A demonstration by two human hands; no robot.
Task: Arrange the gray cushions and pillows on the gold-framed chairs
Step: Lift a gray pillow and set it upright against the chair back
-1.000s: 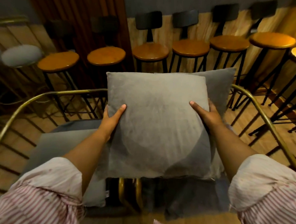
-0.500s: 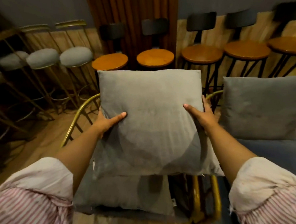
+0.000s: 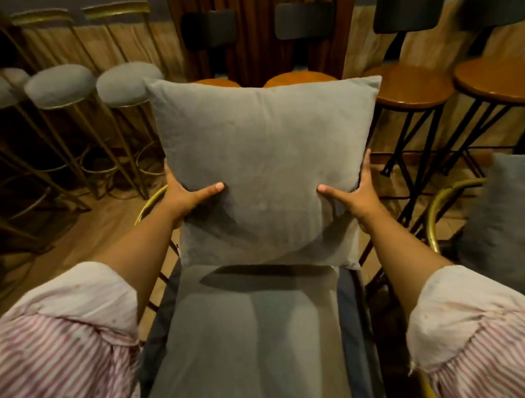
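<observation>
Both hands, left hand (image 3: pixel 184 200) and right hand (image 3: pixel 357 197), grip pinching the gray pillow (image 3: pixel 265 168) mid-frame; released upright, it likely topples onto the seat cushion (image 3: pixel 253 336).

Pillow (image 3: pixel 265 168) hides the chair back; second pillow (image 3: pixel 512 222) cut off at right

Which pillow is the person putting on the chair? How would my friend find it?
Find the gold-framed chair in the middle, with a flat gray seat cushion on it. Standing upright at the back of that seat is a square gray fabric pillow, gripped low on its sides by the left hand and the right hand. The other gray pillow, far right, has no hands on it.
</observation>
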